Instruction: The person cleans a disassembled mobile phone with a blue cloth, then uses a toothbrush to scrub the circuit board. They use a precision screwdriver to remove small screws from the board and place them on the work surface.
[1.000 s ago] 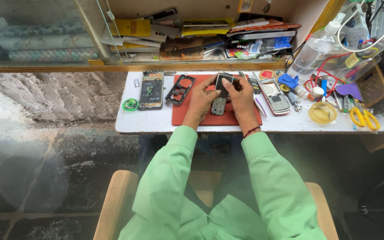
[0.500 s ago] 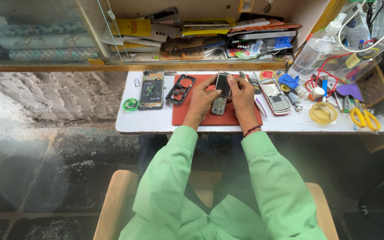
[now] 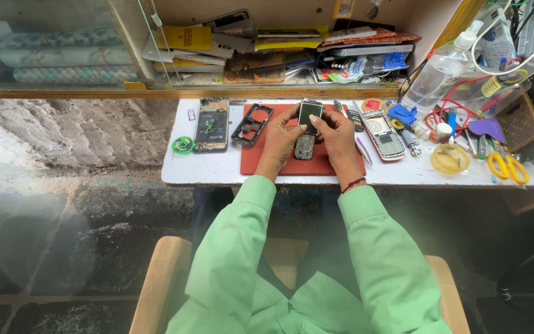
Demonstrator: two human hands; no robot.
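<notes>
A white table [image 3: 217, 170] carries a red mat [image 3: 335, 166] at its middle. Over the mat, the left hand [image 3: 279, 141] and right hand [image 3: 338, 137] both pinch a small dark phone part [image 3: 310, 115] by its edges, fingers curled on it, raised above the mat. Just below it, at 6 o'clock, a grey keypad phone body [image 3: 305, 147] lies on the mat. At 9 o'clock lie a black phone frame [image 3: 252, 124], then an opened smartphone [image 3: 212, 124]. At 3 o'clock rest a white keypad phone [image 3: 383, 135] and, farther off, yellow scissors [image 3: 507, 167].
</notes>
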